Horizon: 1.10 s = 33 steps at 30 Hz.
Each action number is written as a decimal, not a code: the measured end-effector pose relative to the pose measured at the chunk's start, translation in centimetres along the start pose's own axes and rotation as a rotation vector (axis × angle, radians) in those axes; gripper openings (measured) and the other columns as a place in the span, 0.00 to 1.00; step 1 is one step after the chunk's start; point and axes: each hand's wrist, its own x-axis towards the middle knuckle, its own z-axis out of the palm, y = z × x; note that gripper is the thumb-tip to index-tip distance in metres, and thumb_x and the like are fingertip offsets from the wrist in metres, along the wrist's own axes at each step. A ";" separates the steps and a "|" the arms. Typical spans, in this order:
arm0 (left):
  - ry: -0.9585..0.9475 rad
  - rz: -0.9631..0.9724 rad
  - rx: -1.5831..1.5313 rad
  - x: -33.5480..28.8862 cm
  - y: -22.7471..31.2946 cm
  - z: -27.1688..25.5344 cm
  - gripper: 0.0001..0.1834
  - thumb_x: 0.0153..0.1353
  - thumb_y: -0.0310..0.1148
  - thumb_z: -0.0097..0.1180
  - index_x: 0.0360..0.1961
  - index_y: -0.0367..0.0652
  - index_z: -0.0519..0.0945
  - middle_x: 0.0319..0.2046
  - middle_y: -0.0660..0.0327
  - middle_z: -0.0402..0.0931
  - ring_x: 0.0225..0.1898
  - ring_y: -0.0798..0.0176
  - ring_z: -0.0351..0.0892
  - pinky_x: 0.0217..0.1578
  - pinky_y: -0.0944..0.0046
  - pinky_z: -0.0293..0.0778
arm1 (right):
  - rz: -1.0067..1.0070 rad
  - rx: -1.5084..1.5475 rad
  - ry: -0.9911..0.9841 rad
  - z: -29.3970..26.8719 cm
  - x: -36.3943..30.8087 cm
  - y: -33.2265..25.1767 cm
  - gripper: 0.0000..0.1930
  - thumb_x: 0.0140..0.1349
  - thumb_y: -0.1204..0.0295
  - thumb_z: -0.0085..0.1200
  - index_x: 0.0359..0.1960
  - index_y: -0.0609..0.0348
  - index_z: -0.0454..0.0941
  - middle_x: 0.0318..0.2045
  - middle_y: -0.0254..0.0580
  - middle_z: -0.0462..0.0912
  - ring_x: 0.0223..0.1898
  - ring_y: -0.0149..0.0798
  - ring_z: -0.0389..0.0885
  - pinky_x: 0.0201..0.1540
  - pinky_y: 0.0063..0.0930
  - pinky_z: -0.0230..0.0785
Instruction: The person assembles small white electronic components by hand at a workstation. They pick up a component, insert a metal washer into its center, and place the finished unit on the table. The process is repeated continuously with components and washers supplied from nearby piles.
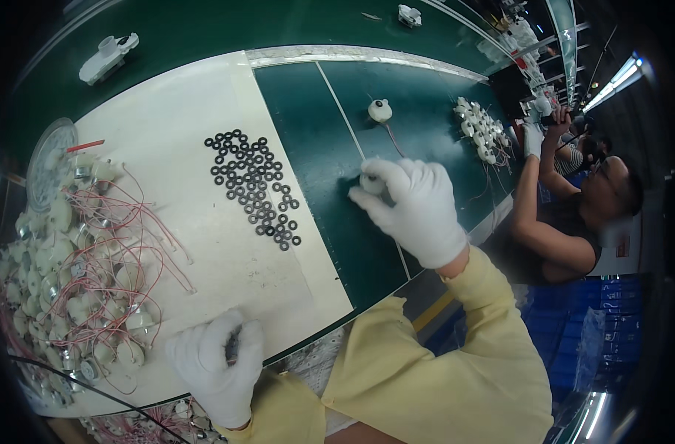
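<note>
My right hand (419, 211), in a white glove, reaches over the green part of the table. Its thumb and forefinger are closed on a pale round motor (371, 182), mostly covered by the fingers. Down at the table's near edge, my left hand (219, 366), also gloved, is curled closed. Something dark shows in the gap between its thumb and fingers, too small to name. Between the hands and the far edge, many black rubber rings (256, 177) lie spread on the white surface. Beyond my right hand sits one white motor (380, 111) with a black top and a reddish wire.
A big heap of white motors (78, 281) with red wires fills the left side, beside a clear round tray (52, 166). More motors (484, 132) stand grouped at the far right. White housings (109, 58) lie on the green belt (278, 26) behind. A co-worker (574, 214) works at right.
</note>
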 end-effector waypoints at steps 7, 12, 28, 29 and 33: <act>0.052 -0.007 -0.051 -0.4 -0.7 0.6 0.13 0.55 0.29 0.71 0.42 0.44 0.86 0.23 0.66 0.75 0.25 0.62 0.71 0.34 0.60 0.65 | 0.185 -0.083 0.122 -0.8 1.3 2.3 0.22 0.60 0.69 0.68 0.57 0.51 0.79 0.30 0.38 0.84 0.29 0.45 0.83 0.32 0.40 0.71; 0.193 -0.214 -0.619 -0.3 0.6 1.5 0.32 0.61 0.31 0.68 0.66 0.35 0.76 0.20 0.64 0.75 0.20 0.68 0.69 0.24 0.64 0.65 | 0.013 0.698 0.024 -3.6 0.5 -6.3 0.26 0.54 0.70 0.70 0.54 0.64 0.77 0.33 0.50 0.82 0.26 0.52 0.80 0.30 0.40 0.71; 0.338 -0.101 0.250 1.5 -0.9 -1.7 0.16 0.68 0.25 0.62 0.56 0.39 0.84 0.50 0.54 0.84 0.51 0.51 0.81 0.55 0.54 0.74 | 0.637 1.796 -0.246 -2.8 -3.4 0.0 0.29 0.73 0.49 0.55 0.52 0.71 0.79 0.26 0.33 0.79 0.18 0.22 0.67 0.21 0.20 0.55; 0.316 -0.115 0.322 0.9 -1.1 -2.5 0.16 0.68 0.25 0.62 0.56 0.39 0.83 0.51 0.54 0.83 0.52 0.50 0.80 0.56 0.53 0.73 | 0.695 1.567 -0.319 -3.7 -3.0 0.6 0.25 0.72 0.54 0.60 0.48 0.70 0.80 0.28 0.32 0.81 0.19 0.20 0.69 0.21 0.18 0.56; 0.244 -0.147 0.407 0.6 0.0 -2.4 0.14 0.68 0.25 0.61 0.55 0.40 0.83 0.54 0.52 0.81 0.52 0.48 0.80 0.57 0.51 0.72 | 0.361 0.931 -0.394 -2.0 -1.3 -1.0 0.20 0.55 0.69 0.77 0.48 0.57 0.83 0.30 0.33 0.85 0.24 0.29 0.81 0.27 0.24 0.71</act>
